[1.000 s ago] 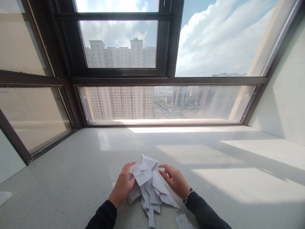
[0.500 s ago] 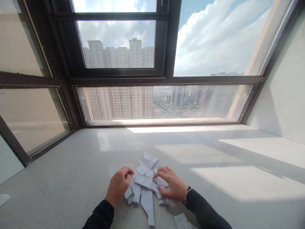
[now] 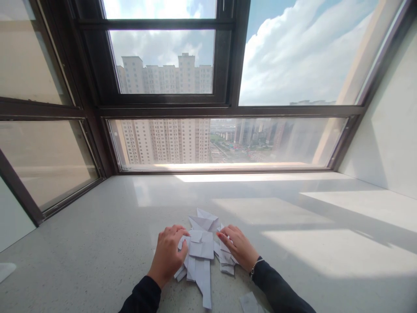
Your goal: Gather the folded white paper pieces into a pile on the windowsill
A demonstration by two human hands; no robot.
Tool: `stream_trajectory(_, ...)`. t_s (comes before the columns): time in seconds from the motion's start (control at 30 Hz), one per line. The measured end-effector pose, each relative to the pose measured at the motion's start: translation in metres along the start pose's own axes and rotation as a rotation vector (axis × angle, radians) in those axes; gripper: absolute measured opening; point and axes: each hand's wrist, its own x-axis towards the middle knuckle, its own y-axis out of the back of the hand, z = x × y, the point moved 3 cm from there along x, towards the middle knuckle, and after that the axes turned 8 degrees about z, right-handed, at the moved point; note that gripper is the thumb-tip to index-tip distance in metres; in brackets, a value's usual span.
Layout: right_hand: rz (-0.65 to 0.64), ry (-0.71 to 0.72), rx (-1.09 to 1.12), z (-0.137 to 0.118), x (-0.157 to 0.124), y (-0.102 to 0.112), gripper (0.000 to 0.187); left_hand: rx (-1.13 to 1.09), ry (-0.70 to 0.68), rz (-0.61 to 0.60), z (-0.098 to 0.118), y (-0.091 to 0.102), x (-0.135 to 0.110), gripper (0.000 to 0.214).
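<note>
Several folded white paper pieces form a flat origami figure on the pale stone sill. Its square middle piece [image 3: 202, 248] lies between my hands, a pointed piece [image 3: 204, 220] sits above it, and a long tapered strip [image 3: 203, 280] extends below. My left hand [image 3: 169, 251] curls around the left side, with a bit of paper between thumb and fingers. My right hand [image 3: 239, 247] has its bent fingers closed at the upper edge of the stacked right-hand folds [image 3: 226, 259]. The fingertips partly cover the paper on both sides.
Another folded paper piece [image 3: 250, 302] lies by my right sleeve at the bottom edge. A white object [image 3: 6, 270] is cut off at the far left. Dark-framed windows [image 3: 228, 112] rise behind the speckled sill [image 3: 97, 243], and sunlight falls across its right side.
The middle paper piece has turned from slanted to nearly straight. The right-hand folds have shifted slightly right, apart from the middle. My left fingers have spread around paper; my right hand has drawn right.
</note>
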Motion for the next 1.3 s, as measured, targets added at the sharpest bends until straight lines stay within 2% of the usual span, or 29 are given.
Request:
stream_trajectory(0.13, -0.093, 0.007, 0.130, -0.006, 0.002, -0.002, 0.057, 0.043, -0.033, -0.077, 0.003, -0.011, -0.005, 0.027)
stream_trajectory(0.2, -0.152, 0.002, 0.205, -0.010, 0.001, -0.002, 0.055, 0.085, -0.034, -0.087, 0.000, -0.013, -0.006, 0.028)
stream_trajectory(0.3, -0.182, 0.013, 0.180, -0.014, -0.001, 0.001, 0.047, 0.145, -0.020, -0.023, -0.005, -0.012, -0.005, 0.027)
stream_trajectory(0.4, -0.169, 0.027, 0.015, -0.012, -0.005, 0.003, 0.062, 0.168, -0.026, 0.077, -0.007, -0.008, -0.003, 0.025)
stream_trajectory(0.47, -0.169, 0.009, -0.049, -0.008, -0.006, 0.003, 0.066, 0.167, -0.038, 0.131, -0.005, -0.004, -0.002, 0.023)
stream_trajectory(0.57, -0.136, -0.018, 0.020, -0.004, -0.005, 0.003, 0.049, 0.144, -0.046, 0.192, -0.001, 0.002, -0.001, 0.021)
stream_trajectory(0.7, -0.085, -0.134, 0.224, 0.001, 0.000, 0.002, 0.027, 0.067, -0.067, 0.233, 0.007, 0.009, -0.001, 0.022)
stream_trajectory(0.77, -0.046, -0.163, 0.221, 0.005, 0.001, 0.001, 0.026, 0.014, -0.105, 0.225, 0.012, 0.010, -0.002, 0.026)
stream_trajectory(0.83, 0.028, -0.162, 0.122, 0.011, 0.001, 0.003, 0.030, -0.030, -0.140, 0.207, 0.015, 0.010, -0.003, 0.028)
stream_trajectory(0.9, 0.071, -0.177, 0.000, 0.018, 0.000, 0.003, 0.048, -0.057, -0.165, 0.182, 0.017, 0.007, -0.004, 0.029)
stream_trajectory(1.0, -0.005, -0.234, -0.059, 0.024, -0.002, -0.001, 0.070, -0.084, -0.194, 0.130, 0.018, 0.003, -0.005, 0.031)
stream_trajectory(1.13, -0.096, -0.279, 0.089, 0.017, -0.003, -0.010, 0.071, -0.128, -0.239, 0.046, 0.017, -0.004, -0.006, 0.030)
stream_trajectory(1.3, -0.118, -0.265, 0.445, 0.001, -0.003, -0.014, 0.063, -0.183, -0.297, -0.026, 0.021, -0.006, -0.008, 0.026)
